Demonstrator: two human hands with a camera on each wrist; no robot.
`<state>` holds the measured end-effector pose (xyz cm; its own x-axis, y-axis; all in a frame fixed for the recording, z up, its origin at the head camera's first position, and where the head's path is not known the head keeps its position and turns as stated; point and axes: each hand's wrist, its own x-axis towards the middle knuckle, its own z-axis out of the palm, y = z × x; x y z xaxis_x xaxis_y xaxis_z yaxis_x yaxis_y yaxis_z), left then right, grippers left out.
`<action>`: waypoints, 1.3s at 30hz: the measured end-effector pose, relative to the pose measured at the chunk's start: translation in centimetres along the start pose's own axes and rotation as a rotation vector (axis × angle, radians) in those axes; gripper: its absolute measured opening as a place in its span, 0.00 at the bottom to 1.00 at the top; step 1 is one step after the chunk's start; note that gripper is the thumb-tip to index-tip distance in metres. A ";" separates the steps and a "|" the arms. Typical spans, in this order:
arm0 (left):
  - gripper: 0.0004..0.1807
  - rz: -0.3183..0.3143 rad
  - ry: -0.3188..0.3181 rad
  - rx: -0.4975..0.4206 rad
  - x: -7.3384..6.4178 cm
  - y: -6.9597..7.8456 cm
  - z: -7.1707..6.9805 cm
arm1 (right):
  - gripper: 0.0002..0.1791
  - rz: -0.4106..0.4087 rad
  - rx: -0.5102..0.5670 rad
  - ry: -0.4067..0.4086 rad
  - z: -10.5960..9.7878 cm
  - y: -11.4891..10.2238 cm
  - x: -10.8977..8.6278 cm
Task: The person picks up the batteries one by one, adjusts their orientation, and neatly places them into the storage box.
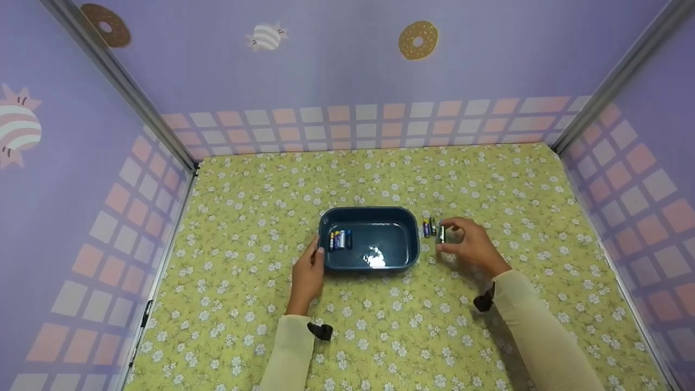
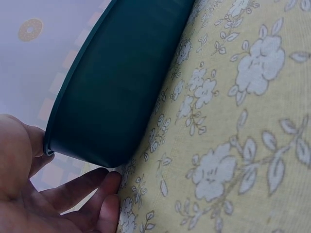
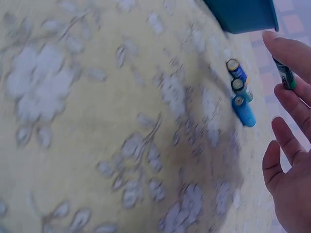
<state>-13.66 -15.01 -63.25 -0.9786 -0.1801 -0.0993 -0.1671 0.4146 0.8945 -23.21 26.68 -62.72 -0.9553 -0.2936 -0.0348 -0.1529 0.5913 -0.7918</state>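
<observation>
A dark teal plastic basin (image 1: 369,267) rests on the flowered cloth, with several small batteries (image 1: 341,240) side by side at its left end. At that end, my left hand (image 1: 308,274) holds the basin, the thumb at the rim and the fingers low by the outer wall (image 2: 112,97). To the right of the basin, my right hand (image 1: 469,244) pinches a dark green battery (image 3: 285,74) between thumb and fingers. Beneath it on the cloth stand or lie a blue-and-yellow battery (image 3: 236,71), a dark-topped one (image 3: 239,86) and a light blue one (image 3: 244,110).
Yellow-green flowered cloth (image 1: 244,217) covers the work surface. Purple panels with pink and white squares (image 1: 339,130) enclose it at the back and both sides, joined by grey metal posts (image 1: 125,81). A dark strap end (image 1: 320,331) sticks out at the left wrist.
</observation>
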 end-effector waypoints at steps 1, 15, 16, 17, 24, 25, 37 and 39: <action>0.28 0.002 0.000 0.003 0.0 0.0 0.0 | 0.34 0.004 0.005 0.003 0.1 -0.2 0.1; 0.29 -0.002 -0.006 0.001 0.0 -0.1 0.0 | 0.32 -0.088 0.013 0.048 1.4 -3.1 1.7; 0.29 -0.002 -0.006 0.002 0.0 -0.2 0.0 | 0.33 -0.092 0.010 0.051 1.5 -3.3 1.8; 0.29 0.000 -0.006 -0.003 0.0 -0.2 0.0 | 0.33 -0.099 0.009 0.055 1.6 -3.5 2.0; 0.29 0.014 -0.002 -0.011 0.0 -0.1 0.1 | 0.32 -0.153 0.020 0.062 2.1 -5.1 3.0; 0.29 0.012 0.000 -0.013 0.0 -0.1 0.1 | 0.32 -0.153 0.020 0.060 2.2 -5.3 3.1; 0.29 0.010 -0.006 0.010 0.0 -0.3 -0.1 | 0.31 -0.249 -0.008 0.042 3.3 -8.9 5.0; 0.29 0.015 -0.010 0.013 0.0 -0.4 -0.1 | 0.31 -0.258 0.002 0.034 3.6 -9.4 5.2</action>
<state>-13.62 -15.25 -63.60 -0.9821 -0.1652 -0.0899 -0.1536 0.4284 0.8904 -25.88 16.92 -57.64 -0.8930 -0.4085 0.1890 -0.3918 0.4988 -0.7731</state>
